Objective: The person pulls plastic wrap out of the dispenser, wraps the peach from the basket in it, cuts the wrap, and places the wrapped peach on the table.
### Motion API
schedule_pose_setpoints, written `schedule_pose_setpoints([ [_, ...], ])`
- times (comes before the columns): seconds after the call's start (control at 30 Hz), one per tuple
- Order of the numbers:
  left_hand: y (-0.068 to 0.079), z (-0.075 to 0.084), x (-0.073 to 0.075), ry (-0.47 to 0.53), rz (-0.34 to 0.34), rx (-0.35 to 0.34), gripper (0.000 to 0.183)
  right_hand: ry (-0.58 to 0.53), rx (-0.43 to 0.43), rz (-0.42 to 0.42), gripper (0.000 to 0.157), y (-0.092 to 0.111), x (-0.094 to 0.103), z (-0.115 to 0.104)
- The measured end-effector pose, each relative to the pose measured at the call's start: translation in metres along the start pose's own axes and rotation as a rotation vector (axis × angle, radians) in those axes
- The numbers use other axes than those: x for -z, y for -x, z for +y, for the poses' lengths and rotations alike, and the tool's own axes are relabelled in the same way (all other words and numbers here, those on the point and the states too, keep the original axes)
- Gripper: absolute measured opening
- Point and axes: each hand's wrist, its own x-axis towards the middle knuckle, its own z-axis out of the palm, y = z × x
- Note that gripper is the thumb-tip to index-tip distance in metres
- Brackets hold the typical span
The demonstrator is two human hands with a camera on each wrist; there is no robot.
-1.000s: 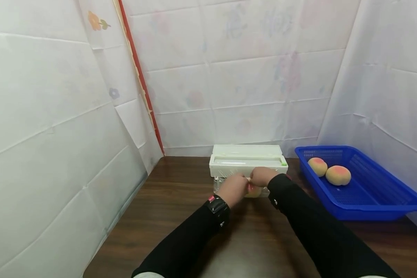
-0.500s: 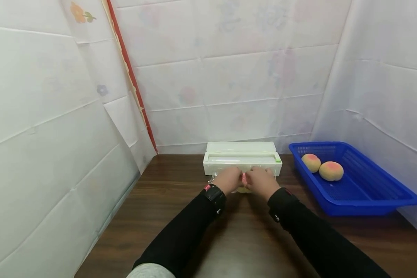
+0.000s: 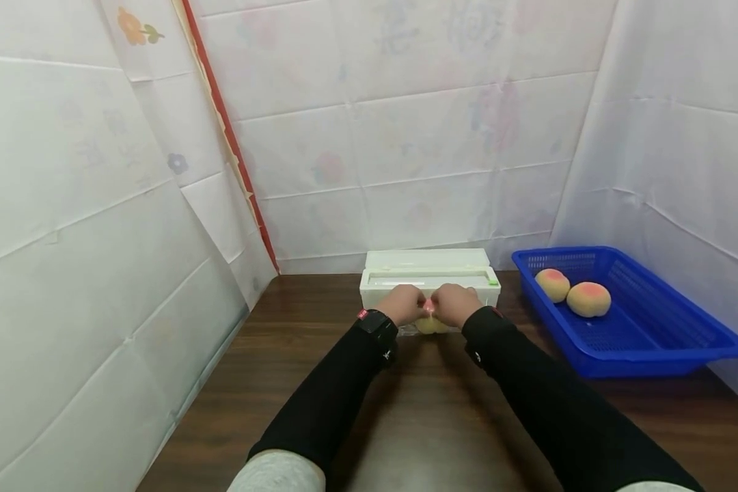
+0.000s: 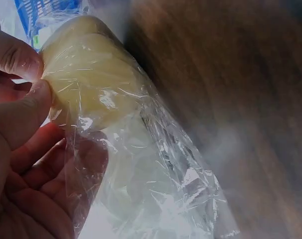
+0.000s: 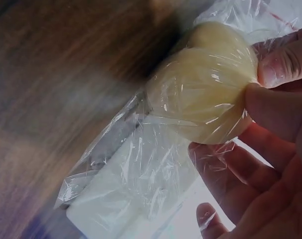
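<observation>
A pale yellow peach (image 3: 431, 325) with a pink top, wrapped in clear cling film (image 4: 158, 169), sits between both hands in front of a white cling film box (image 3: 430, 281). My left hand (image 3: 404, 305) pinches gathered film at the peach's upper left. From the other side my right hand (image 3: 456, 304) pinches the film, its fingertips close to the left ones. In the left wrist view the film stretches tight over the peach (image 4: 93, 74) and trails loosely below it. Crinkled film also hangs off the peach (image 5: 206, 89) in the right wrist view.
To the right stands a blue plastic basket (image 3: 646, 355) holding two more peaches, a rear one (image 3: 552, 284) and a front one (image 3: 588, 299). White sheeting (image 3: 406, 150) walls off the back and sides of the dark wooden table (image 3: 320, 328).
My hands have shifted from uneven positions to level ones on either side of the peach, drawing film up round its top. The head view has swung slightly to the right.
</observation>
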Motion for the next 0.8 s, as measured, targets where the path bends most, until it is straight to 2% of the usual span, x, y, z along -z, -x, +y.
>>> schedule_pose_setpoints([
  [0.13,-0.005,-0.001,0.002,-0.041,-0.013,-0.001,0.023,-0.030,-0.014,-0.072,0.021,-0.008,0.002,0.004],
  [0.3,-0.011,-0.005,0.004,-0.070,-0.043,0.032,0.020,-0.057,-0.003,-0.126,0.032,-0.019,0.004,0.011],
  [0.43,-0.015,-0.007,0.005,-0.023,-0.054,0.049,0.027,-0.056,-0.009,-0.166,0.031,-0.027,0.006,0.015],
  [0.57,-0.021,-0.011,0.004,-0.020,-0.039,0.027,0.026,-0.059,-0.010,-0.176,0.023,-0.034,0.006,0.019],
  [0.8,-0.031,-0.014,0.004,-0.068,-0.016,-0.020,0.015,-0.100,0.019,-0.214,0.027,-0.043,0.011,0.023],
])
